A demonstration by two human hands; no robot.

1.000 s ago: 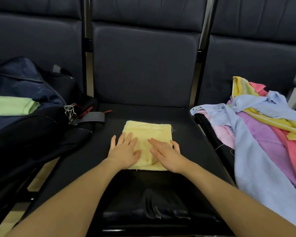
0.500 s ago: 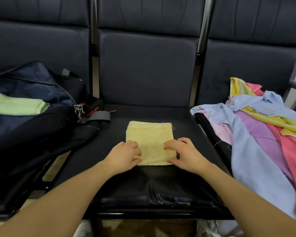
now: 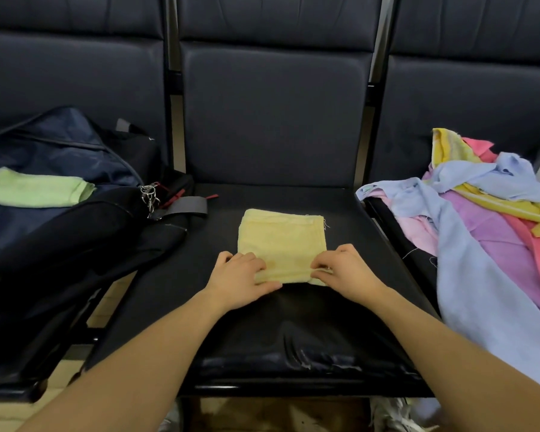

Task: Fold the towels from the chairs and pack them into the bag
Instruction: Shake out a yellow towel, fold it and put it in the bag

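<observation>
A folded pale yellow towel (image 3: 282,241) lies on the middle chair seat (image 3: 349,275). My left hand (image 3: 240,279) pinches its near left corner, thumb under the edge. My right hand (image 3: 345,269) pinches the near right corner, and the near edge is slightly lifted. A dark navy and black bag (image 3: 60,213) lies open on the left chair with a folded green towel (image 3: 38,190) inside it. A heap of unfolded towels (image 3: 487,232) in light blue, purple, pink and yellow covers the right chair.
The bag's grey strap and metal clip (image 3: 175,204) reach onto the middle seat near the yellow towel. Dark padded chair backs (image 3: 275,113) stand behind. Pale floor (image 3: 10,413) shows below the seats at lower left.
My hands went from lying flat on the yellow towel to its near corners, where the fingers curled and now pinch the near edge. The view shifted back a little.
</observation>
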